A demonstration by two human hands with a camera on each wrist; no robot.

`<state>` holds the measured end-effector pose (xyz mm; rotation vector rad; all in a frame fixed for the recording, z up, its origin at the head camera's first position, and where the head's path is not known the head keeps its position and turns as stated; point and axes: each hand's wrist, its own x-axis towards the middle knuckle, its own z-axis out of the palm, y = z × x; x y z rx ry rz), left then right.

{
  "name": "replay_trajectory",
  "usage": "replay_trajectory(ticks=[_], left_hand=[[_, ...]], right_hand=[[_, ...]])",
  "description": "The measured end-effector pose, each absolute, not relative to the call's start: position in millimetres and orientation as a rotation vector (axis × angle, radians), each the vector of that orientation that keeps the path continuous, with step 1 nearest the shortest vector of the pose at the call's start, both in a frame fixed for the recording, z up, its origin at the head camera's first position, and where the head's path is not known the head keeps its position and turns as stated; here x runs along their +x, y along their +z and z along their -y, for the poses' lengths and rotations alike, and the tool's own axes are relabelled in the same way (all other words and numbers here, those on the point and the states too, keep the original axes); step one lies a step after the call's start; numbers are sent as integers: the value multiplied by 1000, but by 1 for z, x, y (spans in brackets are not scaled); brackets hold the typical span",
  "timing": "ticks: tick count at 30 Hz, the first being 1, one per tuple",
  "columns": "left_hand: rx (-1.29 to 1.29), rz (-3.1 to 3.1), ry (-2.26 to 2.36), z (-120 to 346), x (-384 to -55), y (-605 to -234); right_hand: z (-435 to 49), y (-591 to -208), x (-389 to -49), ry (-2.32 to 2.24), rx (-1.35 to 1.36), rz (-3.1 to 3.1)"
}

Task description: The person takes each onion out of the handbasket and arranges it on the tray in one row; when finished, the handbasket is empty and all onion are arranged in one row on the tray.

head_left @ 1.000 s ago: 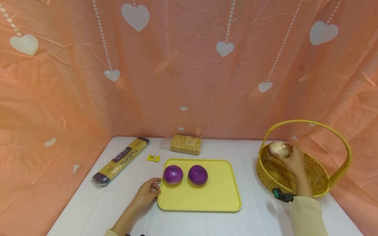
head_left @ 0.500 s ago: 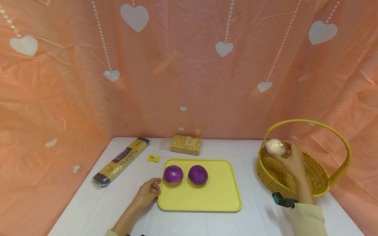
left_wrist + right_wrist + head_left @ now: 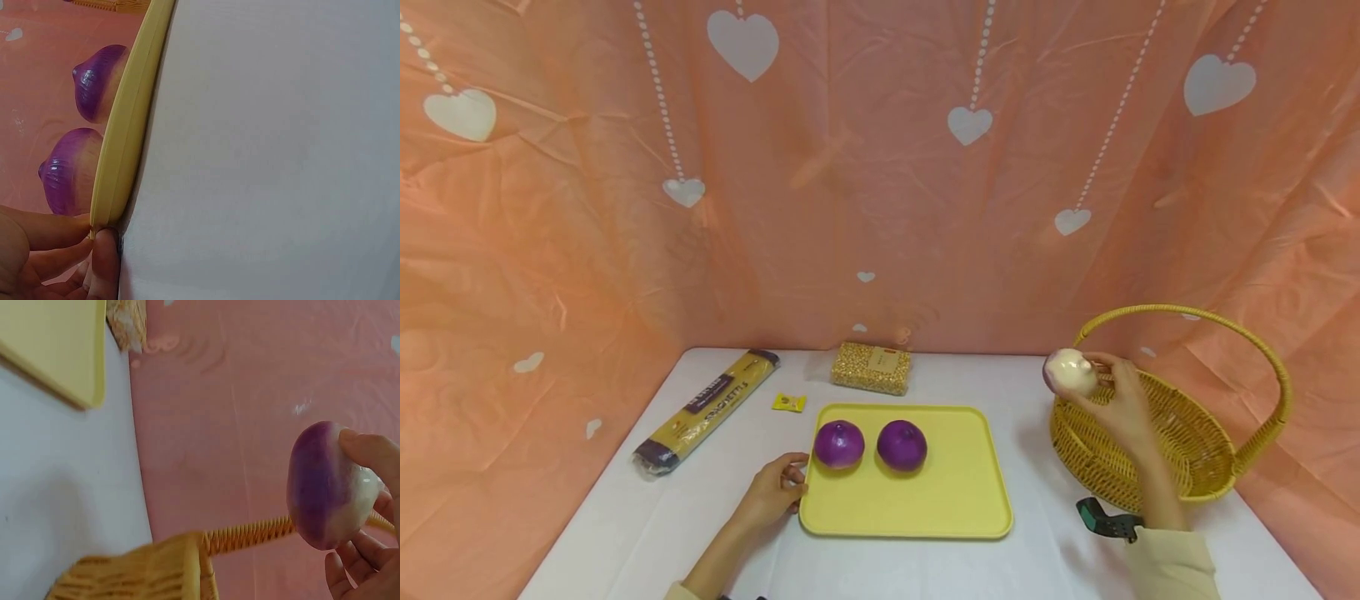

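My right hand [image 3: 1122,408] grips a purple-and-white onion [image 3: 1066,372] by its pale end, up at the left side of a wicker basket [image 3: 1078,446]. In the right wrist view, thumb and fingertips lie round the white part of the onion [image 3: 322,487], with the basket rim below. My left hand [image 3: 772,490] pinches the left edge of a yellow tray [image 3: 958,483]; the left wrist view shows its fingers and thumb [image 3: 105,265] on either side of the rim. Two purple onions, a left one [image 3: 839,444] and a right one [image 3: 902,446], sit on the tray's left half.
A spaghetti pack [image 3: 707,412] lies slantwise at the left of the white table [image 3: 1037,550]. Behind the tray are a small yellow packet [image 3: 790,402] and a clear bag of yellow grains [image 3: 871,367]. The basket's tall handle [image 3: 1187,310] arches over it. A pink curtain [image 3: 880,208] surrounds the table.
My right hand has lifted the onion from inside the basket and carried it left, past the basket's rim. The left hand and the tray stay as they were.
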<state>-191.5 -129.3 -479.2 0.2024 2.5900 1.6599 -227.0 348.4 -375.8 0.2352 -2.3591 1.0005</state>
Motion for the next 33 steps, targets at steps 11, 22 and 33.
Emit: replay_trajectory(ticks=[11, 22, 33], left_hand=[[207, -2593, 1660, 130, -195, -481], [242, -2581, 1676, 131, -194, -480], [184, -2579, 1662, 130, -193, -481]], right_hand=[[-322, -379, -229, 967, 362, 2388], [-301, -396, -230, 1038, 402, 2435], [-282, -417, -234, 1032, 551, 2420]])
